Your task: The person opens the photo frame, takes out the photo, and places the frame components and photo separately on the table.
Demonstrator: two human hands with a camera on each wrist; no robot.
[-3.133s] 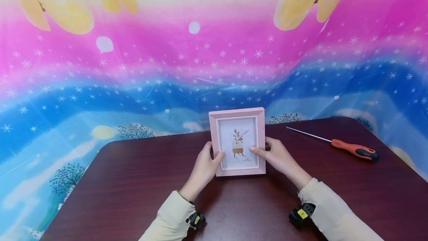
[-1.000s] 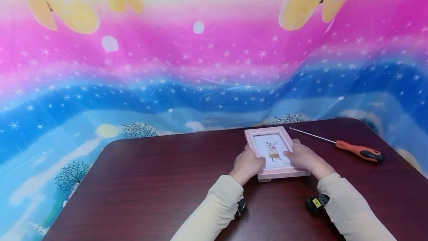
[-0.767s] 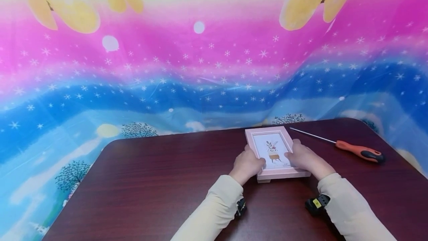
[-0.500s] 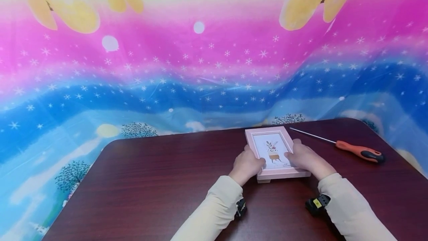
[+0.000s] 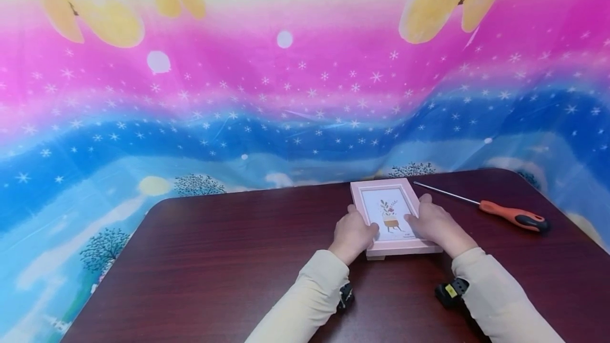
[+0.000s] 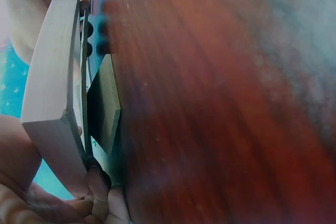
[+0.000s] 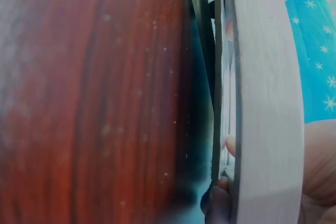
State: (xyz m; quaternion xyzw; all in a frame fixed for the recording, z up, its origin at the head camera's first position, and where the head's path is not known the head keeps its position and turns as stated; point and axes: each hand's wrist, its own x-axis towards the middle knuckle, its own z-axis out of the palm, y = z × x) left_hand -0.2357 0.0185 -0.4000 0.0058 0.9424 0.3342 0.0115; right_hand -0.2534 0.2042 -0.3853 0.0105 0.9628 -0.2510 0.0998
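A pink picture frame [image 5: 405, 247] with a plant-in-a-pot print [image 5: 389, 216] is tilted back, low over the table. My left hand [image 5: 351, 234] grips its left side, thumb on the front face. On the opposite side my right hand [image 5: 439, 226] holds it the same way, fingers behind the edge. Beneath the frame, the left wrist view shows a thin back panel [image 6: 84, 87] and a flat stand leg [image 6: 107, 106] angled away from it. In the right wrist view the back panel [image 7: 217, 77] stands a little apart from the pale frame side [image 7: 268, 98].
An orange-and-black screwdriver [image 5: 512, 215] lies on the dark red wooden table [image 5: 229, 258], right of the frame, its tip close to the frame's far right corner. Behind the table hangs a colourful printed cloth [image 5: 305, 94].
About three seconds ago both hands held the picture frame nearly upright, further left. Since then it has tilted back and shifted right. During the last second it has hardly moved.
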